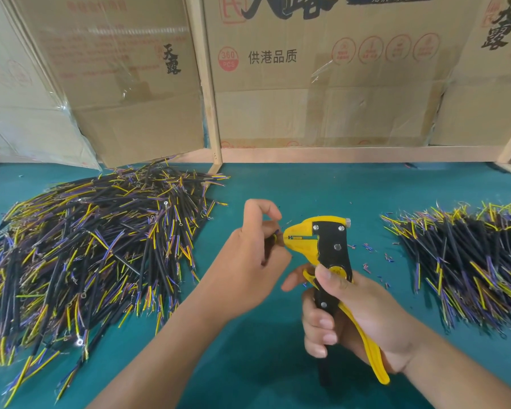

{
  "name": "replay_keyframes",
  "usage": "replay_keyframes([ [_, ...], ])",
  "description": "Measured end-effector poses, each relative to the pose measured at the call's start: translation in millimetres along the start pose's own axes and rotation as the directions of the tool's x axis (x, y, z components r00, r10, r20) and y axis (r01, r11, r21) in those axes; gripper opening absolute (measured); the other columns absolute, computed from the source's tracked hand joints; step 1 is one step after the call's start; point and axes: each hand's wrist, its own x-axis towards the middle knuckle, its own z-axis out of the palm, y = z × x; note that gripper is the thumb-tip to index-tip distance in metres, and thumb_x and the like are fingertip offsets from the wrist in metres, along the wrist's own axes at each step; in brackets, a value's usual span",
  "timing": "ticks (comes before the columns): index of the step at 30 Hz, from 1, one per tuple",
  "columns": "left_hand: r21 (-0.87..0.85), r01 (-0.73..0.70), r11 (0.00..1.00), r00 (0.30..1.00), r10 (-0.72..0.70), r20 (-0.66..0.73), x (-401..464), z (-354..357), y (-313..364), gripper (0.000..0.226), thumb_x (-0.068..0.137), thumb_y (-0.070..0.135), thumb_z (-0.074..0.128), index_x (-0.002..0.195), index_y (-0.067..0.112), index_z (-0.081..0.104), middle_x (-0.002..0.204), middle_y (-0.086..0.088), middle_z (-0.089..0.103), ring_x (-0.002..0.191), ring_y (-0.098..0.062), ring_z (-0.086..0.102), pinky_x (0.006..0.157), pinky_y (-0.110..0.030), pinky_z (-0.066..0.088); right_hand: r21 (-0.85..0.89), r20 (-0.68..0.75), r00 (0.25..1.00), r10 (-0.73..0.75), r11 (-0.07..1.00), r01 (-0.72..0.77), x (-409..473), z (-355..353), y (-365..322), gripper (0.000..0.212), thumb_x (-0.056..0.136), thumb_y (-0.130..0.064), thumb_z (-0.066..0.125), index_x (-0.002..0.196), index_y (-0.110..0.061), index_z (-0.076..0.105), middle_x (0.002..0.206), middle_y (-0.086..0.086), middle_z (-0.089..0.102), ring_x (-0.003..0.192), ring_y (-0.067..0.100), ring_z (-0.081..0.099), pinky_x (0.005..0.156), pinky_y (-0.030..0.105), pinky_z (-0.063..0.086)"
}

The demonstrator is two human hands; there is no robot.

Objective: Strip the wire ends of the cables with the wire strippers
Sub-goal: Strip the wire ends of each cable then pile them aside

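While the yellow-and-black wire strippers (326, 255) are held upright near the middle of the green mat (263, 364), their handles are gripped by the right hand (351, 317), fingers curled round the black handle and the thumb laid against the yellow dial. Just left of the strippers' nose, a short black cable (273, 239) is pinched in the left hand (254, 255), and its yellow wire end is fed into the slot of the jaws, which appear nearly closed on it.

Several faults may be judged possible from here. If the wire is pushed too far or not far enough into the jaws, too much or too little insulation would be removed. If the cable is held loosely when the handles are squeezed, it could be dragged through the fingers instead of being stripped. The left fingertips lie very close to the nose and could be nipped. Copper strands could be cut if the wire is seated crookedly.

Well left of the strippers, a large heap of cables (86, 246) is spread; to their right lies a second heap (469, 261), with bits of cut insulation (372, 258) scattered between.

Behind the strippers, cardboard boxes (322, 84) are stood, printed "天露", "供港品质" and "360 PCS" in a red circle; the smaller print cannot be read.
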Motion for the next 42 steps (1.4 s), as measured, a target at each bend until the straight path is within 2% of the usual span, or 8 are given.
replay_keyframes([
  [2, 0.009, 0.002, 1.000, 1.000, -0.002, -0.001, 0.0, 0.0, -1.4, 0.032, 0.085, 0.012, 0.043, 0.104, 0.032, 0.027, 0.070, 0.007, 0.051, 0.051, -0.011, 0.035, 0.051, -0.016, 0.028, 0.018, -0.002, 1.000, -0.021, 1.000, 0.021, 0.5, -0.1, -0.4, 0.056, 0.084, -0.047, 0.077, 0.112, 0.000, 0.065, 0.063, 0.010, 0.038, 0.052, 0.022, 0.040, 0.058, 0.039, 0.044],
  [9, 0.010, 0.004, 1.000, 1.000, -0.004, -0.005, 0.2, -1.5, -2.3, 0.026, 0.085, 0.022, 0.040, 0.101, 0.036, 0.026, 0.070, -0.004, 0.053, 0.052, -0.012, 0.035, 0.051, -0.019, 0.030, 0.026, 0.015, 0.999, -0.050, 0.998, 0.050, 0.4, -3.9, -1.1, 0.053, 0.084, -0.043, 0.078, 0.115, -0.001, 0.065, 0.070, 0.012, 0.044, 0.062, 0.027, 0.046, 0.068, 0.045, 0.047],
  [14, 0.008, 0.013, 1.000, 1.000, -0.013, -0.027, 1.1, -4.0, -4.2, 0.032, 0.086, 0.015, 0.042, 0.103, 0.038, 0.027, 0.071, -0.005, 0.052, 0.051, -0.012, 0.035, 0.051, -0.018, 0.029, 0.019, -0.010, 0.999, -0.040, 0.999, 0.040, 1.1, -7.8, -3.1, 0.053, 0.083, -0.039, 0.079, 0.117, 0.000, 0.064, 0.072, 0.013, 0.045, 0.064, 0.028, 0.047, 0.070, 0.045, 0.048],
  [19, -0.018, -0.014, 1.000, 1.000, 0.014, 0.011, 0.2, -2.7, -3.6, 0.029, 0.087, 0.017, 0.042, 0.105, 0.035, 0.028, 0.071, 0.000, 0.053, 0.051, -0.011, 0.035, 0.052, -0.016, 0.029, 0.004, 0.013, 1.000, -0.010, 1.000, 0.010, 0.8, -8.2, -3.2, 0.048, 0.088, -0.035, 0.074, 0.118, 0.000, 0.062, 0.074, 0.013, 0.045, 0.065, 0.029, 0.046, 0.072, 0.046, 0.048],
  [23, -0.018, -0.018, 1.000, 1.000, 0.018, 0.024, 0.4, -1.1, -3.2, 0.034, 0.088, 0.009, 0.044, 0.104, 0.034, 0.027, 0.072, 0.005, 0.054, 0.052, -0.012, 0.035, 0.052, -0.014, 0.028, 0.008, 0.040, 0.999, -0.001, 1.000, 0.001, 0.7, -7.0, -2.3, 0.045, 0.090, -0.033, 0.071, 0.119, 0.000, 0.061, 0.074, 0.014, 0.044, 0.066, 0.028, 0.046, 0.072, 0.045, 0.048],
  [29, -0.015, -0.019, 1.000, 0.999, 0.020, 0.033, 0.0, -1.7, -1.1, 0.032, 0.088, 0.007, 0.043, 0.105, 0.030, 0.028, 0.072, 0.011, 0.053, 0.051, -0.011, 0.035, 0.051, -0.012, 0.027, -0.002, 0.021, 1.000, 0.012, 1.000, -0.012, 0.4, -5.6, -1.4, 0.040, 0.092, -0.034, 0.068, 0.114, -0.001, 0.064, 0.069, 0.011, 0.041, 0.059, 0.026, 0.045, 0.066, 0.044, 0.048],
  [36, -0.003, -0.037, 0.999, 0.997, 0.037, 0.063, -1.1, -1.2, 1.8, 0.033, 0.087, 0.006, 0.042, 0.106, 0.029, 0.027, 0.068, 0.010, 0.049, 0.052, -0.012, 0.034, 0.051, -0.015, 0.027, -0.029, -0.016, 0.999, 0.041, 0.999, -0.042, -2.4, -7.5, -2.3, 0.047, 0.088, -0.043, 0.074, 0.110, -0.003, 0.065, 0.060, 0.005, 0.034, 0.048, 0.019, 0.035, 0.055, 0.033, 0.040],
  [42, 0.022, -0.030, 0.999, 0.997, 0.029, 0.065, -1.4, -1.1, 2.1, 0.036, 0.083, 0.007, 0.041, 0.105, 0.031, 0.026, 0.070, 0.002, 0.052, 0.052, -0.014, 0.035, 0.051, -0.015, 0.026, -0.069, -0.069, 0.996, 0.052, 0.996, -0.057, -2.7, -8.1, -3.0, 0.049, 0.081, -0.052, 0.077, 0.105, -0.010, 0.067, 0.056, 0.000, 0.030, 0.041, 0.014, 0.029, 0.047, 0.024, 0.034],
])
